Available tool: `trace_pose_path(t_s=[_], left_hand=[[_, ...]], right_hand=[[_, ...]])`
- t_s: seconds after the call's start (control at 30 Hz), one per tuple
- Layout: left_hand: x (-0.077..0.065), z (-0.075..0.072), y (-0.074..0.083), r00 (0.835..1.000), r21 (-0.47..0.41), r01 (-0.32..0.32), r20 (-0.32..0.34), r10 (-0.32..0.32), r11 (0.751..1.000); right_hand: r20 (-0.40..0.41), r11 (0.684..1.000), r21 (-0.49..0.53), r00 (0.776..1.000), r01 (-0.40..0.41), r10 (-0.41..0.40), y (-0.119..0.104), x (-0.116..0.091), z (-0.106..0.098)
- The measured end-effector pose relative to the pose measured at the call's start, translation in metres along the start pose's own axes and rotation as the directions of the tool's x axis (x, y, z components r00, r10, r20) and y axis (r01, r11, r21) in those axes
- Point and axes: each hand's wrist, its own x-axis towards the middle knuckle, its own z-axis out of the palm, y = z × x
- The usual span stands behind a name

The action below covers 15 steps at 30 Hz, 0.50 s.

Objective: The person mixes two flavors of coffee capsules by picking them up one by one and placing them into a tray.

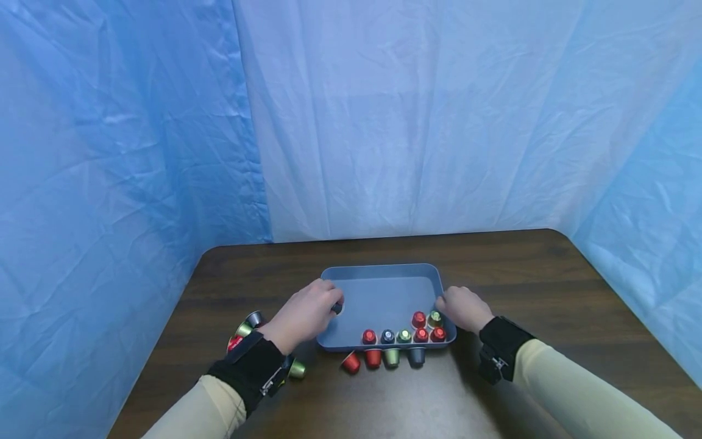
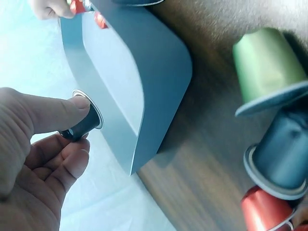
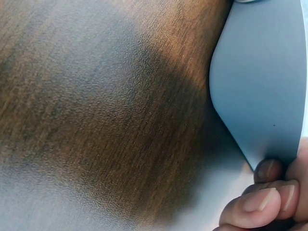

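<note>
Over the left end of the tray (image 1: 370,299), here is the left hand (image 1: 307,311), thumb and fingers pinching a dark capsule (image 2: 83,122) at their tips, its rim turned away from the palm. Over to the far right of that hand, the right hand (image 1: 465,308) is on the right side of the tray, fingers curled in and gripping at the rim; where its thumb sits, I can't tell. Just inside from the right hand there's a green capsule (image 1: 435,319), and a step toward the left hand a red capsule (image 1: 418,319). Closer to the body than those two, a row of five capsules (image 1: 404,336) runs along the near wall: red, dark blue, green, red, red. Outside that wall, between the hands and nearer the body, four capsules (image 1: 392,358) on the table (image 1: 493,262), the leftmost red and tilted. And beside the left wrist, on its outer side, a cluster of capsules (image 1: 244,330) in grey, green and red, with a second green one (image 1: 297,369) just right of the black band (image 1: 249,369).
</note>
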Motion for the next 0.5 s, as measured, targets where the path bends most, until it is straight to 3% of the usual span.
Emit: trace_pose_path(t_s=[0.5], left_hand=[[0.005, 0.020, 0.011, 0.995, -0.007, -0.010, 0.104, 0.011, 1.000]], right_hand=[[0.004, 1.000, -0.004, 1.000, -0.019, 0.019, 0.002, 0.001, -0.001]])
